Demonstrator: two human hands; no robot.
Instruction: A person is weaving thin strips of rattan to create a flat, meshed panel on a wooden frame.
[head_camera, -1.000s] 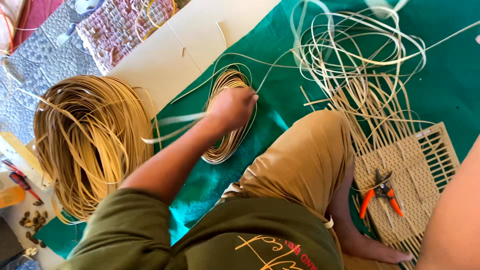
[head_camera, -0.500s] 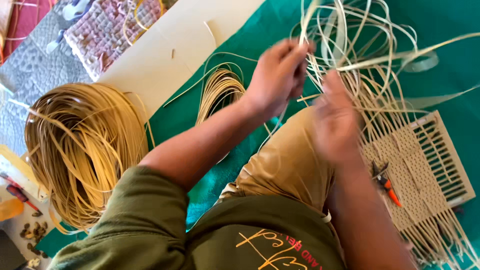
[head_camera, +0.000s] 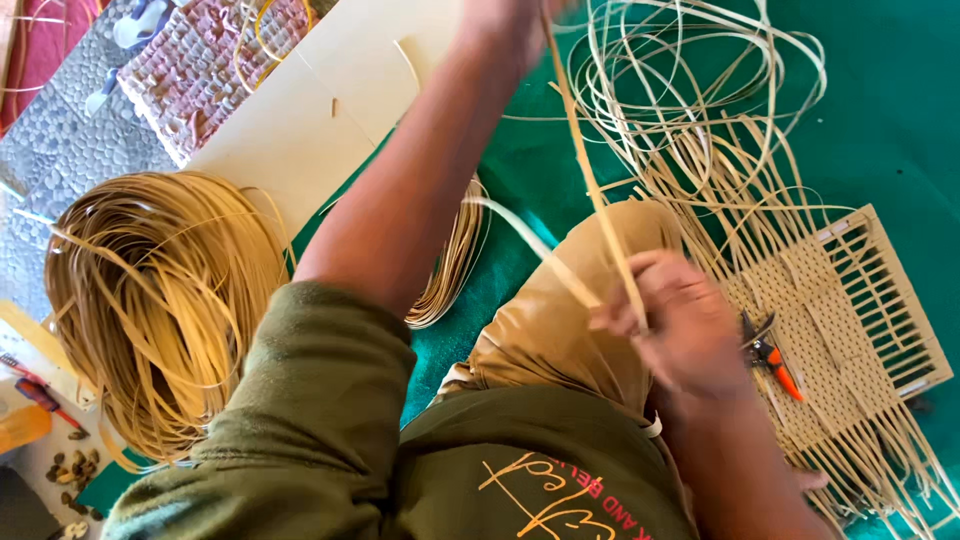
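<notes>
Two hands now stretch one cane strip (head_camera: 590, 190) taut: the left hand (head_camera: 510, 20), raised from the small coil (head_camera: 455, 260), grips its upper end while the right hand (head_camera: 680, 325) pinches it above the knee, beside the woven panel (head_camera: 850, 320).

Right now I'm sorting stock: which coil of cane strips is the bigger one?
The big coil at far left, beside the cream board. The small coil is narrower and partly hidden behind the left arm.

Cane strip (head_camera: 590, 190): long, thin, pale tan; stretched steeply taut between raised left hand (head_camera: 510, 20) and lower right hand (head_camera: 680, 325).
</notes>
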